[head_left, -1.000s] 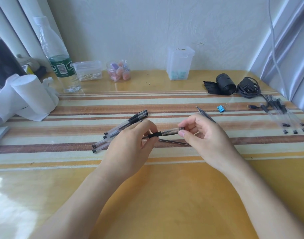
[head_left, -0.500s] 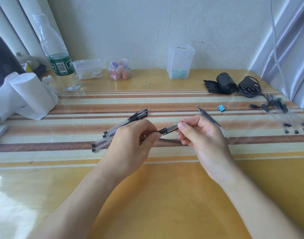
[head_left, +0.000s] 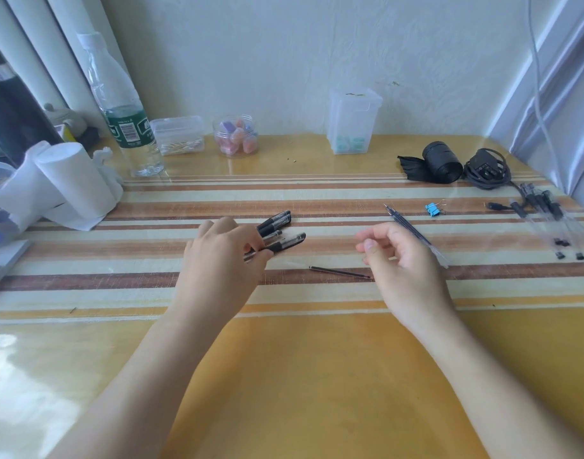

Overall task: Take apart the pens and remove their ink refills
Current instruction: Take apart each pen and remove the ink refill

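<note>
Pen (head_left: 285,243) pinched in my left hand (head_left: 217,260), just beside the pile (head_left: 277,221); my right hand (head_left: 400,260) hangs loosely curled, empty. I'd bring the right in, grip the capped end and pull straight, minding the loose refill (head_left: 340,272) between the hands.

Not much for us to read here, honestly. The only print we can find sits on the water bottle (head_left: 118,84): its green label (head_left: 142,129) has a white patch with a barcode (head_left: 128,131) and some pale characters next to it, but it's all too blurry for us to make out. Any print on the pens (head_left: 277,223) is too small to tell.
</note>
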